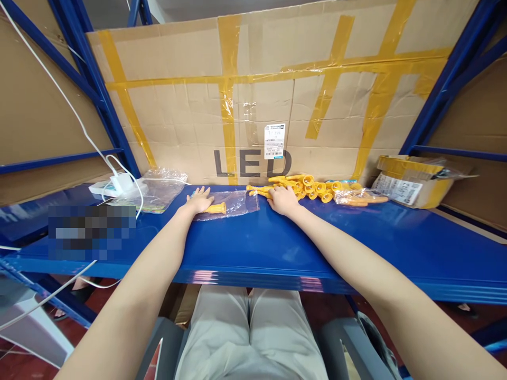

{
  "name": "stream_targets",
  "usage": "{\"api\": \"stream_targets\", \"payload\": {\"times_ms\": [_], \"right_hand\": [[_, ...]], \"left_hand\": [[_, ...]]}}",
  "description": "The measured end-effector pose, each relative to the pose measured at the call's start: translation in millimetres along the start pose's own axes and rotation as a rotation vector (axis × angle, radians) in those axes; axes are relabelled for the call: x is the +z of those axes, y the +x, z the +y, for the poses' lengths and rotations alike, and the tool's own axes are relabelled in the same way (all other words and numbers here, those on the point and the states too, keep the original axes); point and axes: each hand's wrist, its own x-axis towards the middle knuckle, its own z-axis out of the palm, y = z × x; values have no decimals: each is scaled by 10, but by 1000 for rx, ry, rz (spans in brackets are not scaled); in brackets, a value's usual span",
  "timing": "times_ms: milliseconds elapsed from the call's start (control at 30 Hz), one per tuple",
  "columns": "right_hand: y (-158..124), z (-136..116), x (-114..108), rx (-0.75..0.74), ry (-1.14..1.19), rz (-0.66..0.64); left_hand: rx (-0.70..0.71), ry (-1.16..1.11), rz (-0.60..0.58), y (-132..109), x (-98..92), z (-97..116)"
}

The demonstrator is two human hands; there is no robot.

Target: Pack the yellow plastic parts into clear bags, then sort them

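Observation:
My left hand (200,201) lies on a clear plastic bag (241,203) with its fingers spread. Inside or under the bag's film, a yellow horn-shaped piece (216,208) pokes out beside this hand, its flared end to the right. My right hand (283,200) is at the left end of a pile of yellow horn-shaped pieces (312,187), its fingers curled over the slim stems. One yellow stem (259,192) sticks out left of those fingers, close to the bag's right edge. The fingertips of the right hand are partly hidden.
Bagged orange-yellow pieces (360,198) lie right of the pile, before an opened carton (414,182). At left are clear plastic bags (162,190), a white plug (122,182) with cables, and a blurred dark object (93,229). A taped cardboard sheet (178,121) backs the blue shelf (253,248).

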Motion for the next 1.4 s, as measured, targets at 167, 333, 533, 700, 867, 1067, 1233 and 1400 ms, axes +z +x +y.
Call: {"api": "stream_targets", "payload": {"times_ms": [167, 333, 533, 700, 867, 1067, 1233, 1400], "right_hand": [[13, -11, -32, 43, 29, -31], [8, 20, -72, 126, 222, 29], [41, 70, -120, 312, 656, 89], [48, 90, -161, 460, 1140, 41], [15, 120, -293, 511, 1368, -21], [-72, 318, -468, 296, 1280, -236], [-102, 464, -515, 139, 1027, -295], [-95, 378, -474, 18, 741, -340]], "left_hand": [[0, -27, -26, -7, -5, -3], [-13, -34, -24, 25, 17, -23], [-32, -71, -3, 14, 18, -27], [-38, -86, -5, -47, -23, -1], [-33, -90, -22, -64, -46, 13], [-11, -109, -12, -16, -11, -29], [7, -127, -8, 11, 16, -56], [35, -136, 1, 16, 15, -64]]}}
